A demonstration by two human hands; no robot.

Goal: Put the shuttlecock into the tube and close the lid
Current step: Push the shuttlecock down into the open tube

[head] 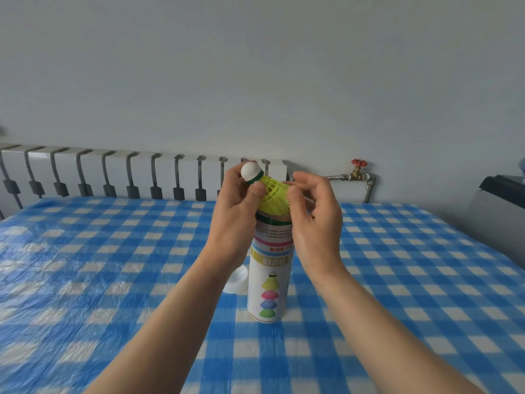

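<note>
A yellow plastic shuttlecock [271, 193] with a white cork tip and green band lies tilted just above the open top of the white printed tube [268, 282], which stands upright on the table. My left hand [241, 211] pinches the shuttlecock near its cork end. My right hand [315, 214] holds the skirt's other side with thumb and fingertips. The skirt's lower rim sits at the tube's mouth. A white lid [237, 281] lies on the cloth just left of the tube, partly behind my left forearm.
The table [397, 280] carries a blue-and-white checked cloth under clear plastic. A white radiator [113, 172] runs along the wall behind it. A pipe with a red valve [358, 169] stands at the back right, and a dark object [502, 189] sits at the right edge.
</note>
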